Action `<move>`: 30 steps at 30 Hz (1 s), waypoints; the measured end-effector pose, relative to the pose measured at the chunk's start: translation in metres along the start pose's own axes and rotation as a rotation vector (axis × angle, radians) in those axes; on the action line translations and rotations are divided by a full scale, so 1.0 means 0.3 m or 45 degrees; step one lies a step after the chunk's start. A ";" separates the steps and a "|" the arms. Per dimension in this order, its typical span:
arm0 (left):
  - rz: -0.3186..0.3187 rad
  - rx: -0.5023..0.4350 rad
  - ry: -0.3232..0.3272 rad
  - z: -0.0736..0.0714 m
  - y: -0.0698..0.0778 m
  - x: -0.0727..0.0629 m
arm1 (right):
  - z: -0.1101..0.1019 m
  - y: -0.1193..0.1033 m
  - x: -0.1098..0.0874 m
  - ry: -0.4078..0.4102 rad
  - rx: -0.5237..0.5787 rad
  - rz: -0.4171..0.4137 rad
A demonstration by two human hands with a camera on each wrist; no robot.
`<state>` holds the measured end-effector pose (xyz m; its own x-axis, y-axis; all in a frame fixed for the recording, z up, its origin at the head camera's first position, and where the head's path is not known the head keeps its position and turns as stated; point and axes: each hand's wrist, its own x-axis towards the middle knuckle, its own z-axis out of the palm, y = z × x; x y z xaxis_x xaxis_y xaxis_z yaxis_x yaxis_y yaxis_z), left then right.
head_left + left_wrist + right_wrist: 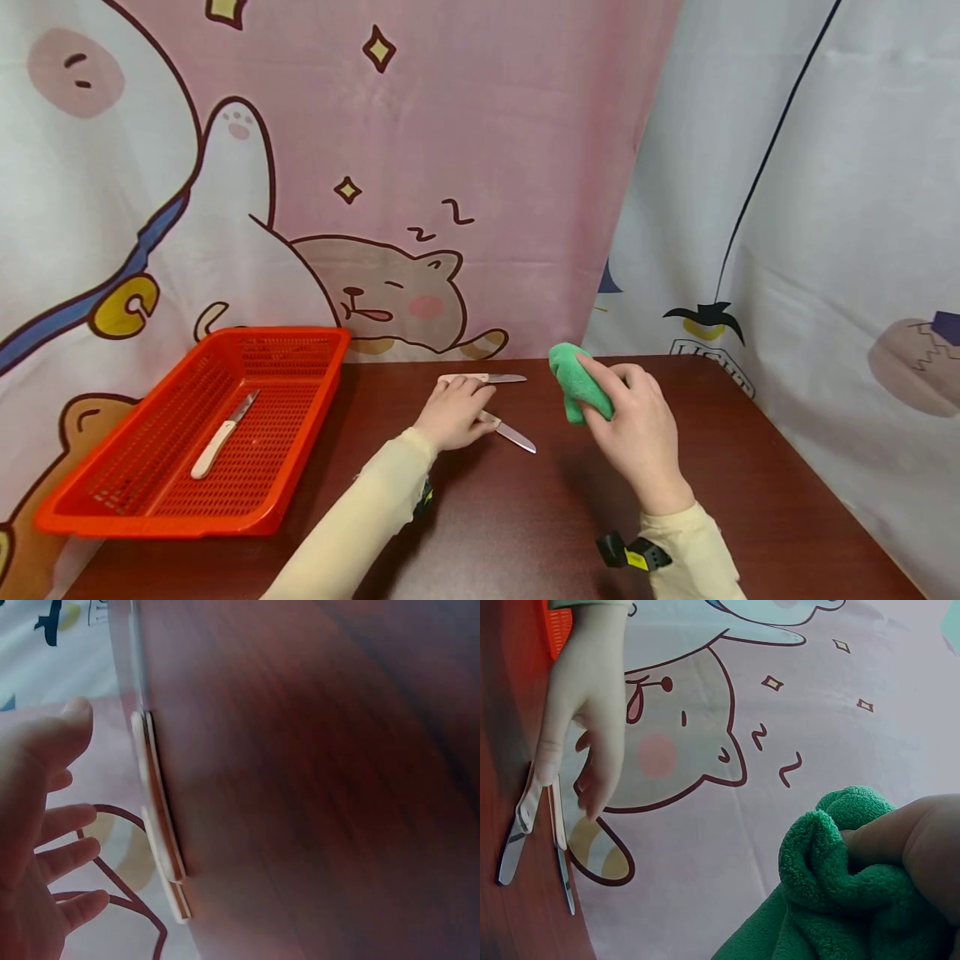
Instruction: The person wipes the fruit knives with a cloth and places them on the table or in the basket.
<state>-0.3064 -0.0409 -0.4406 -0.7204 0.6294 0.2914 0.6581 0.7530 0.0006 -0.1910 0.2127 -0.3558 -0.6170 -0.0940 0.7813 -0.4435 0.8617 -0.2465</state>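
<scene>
My left hand (455, 412) hovers over two knives with pale handles on the table, its fingers loosely bent and holding nothing in the left wrist view. The farther knife (510, 378) lies along the table's back edge, blade to the right. The nearer knife (517, 437) points its blade toward the lower right, and my hand hides much of its handle in the head view. Both handles (160, 799) appear close together in the left wrist view. Off to the right, my right hand (637, 425) grips a bunched green cloth (576, 382) above the table.
A red plastic basket (296, 467) stands at the left of the table, with another pale-handled knife (217, 446) lying inside. The dark brown table (517, 533) meets a printed curtain (517, 208) at the back and another cloth (847, 250) at the right.
</scene>
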 end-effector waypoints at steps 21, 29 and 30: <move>0.013 0.087 -0.176 0.073 0.006 0.024 | 0.002 -0.004 -0.002 0.005 -0.010 -0.010; 0.009 0.116 -0.208 0.071 0.019 0.040 | 0.000 -0.002 -0.002 0.004 -0.004 -0.009; 0.009 0.123 -0.200 0.071 0.021 0.042 | 0.000 -0.002 -0.002 0.003 -0.004 -0.010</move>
<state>-0.3160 -0.0243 -0.4573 -0.7463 0.6512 0.1378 0.6444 0.7587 -0.0953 -0.1903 0.2122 -0.3562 -0.6119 -0.0995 0.7847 -0.4462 0.8626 -0.2385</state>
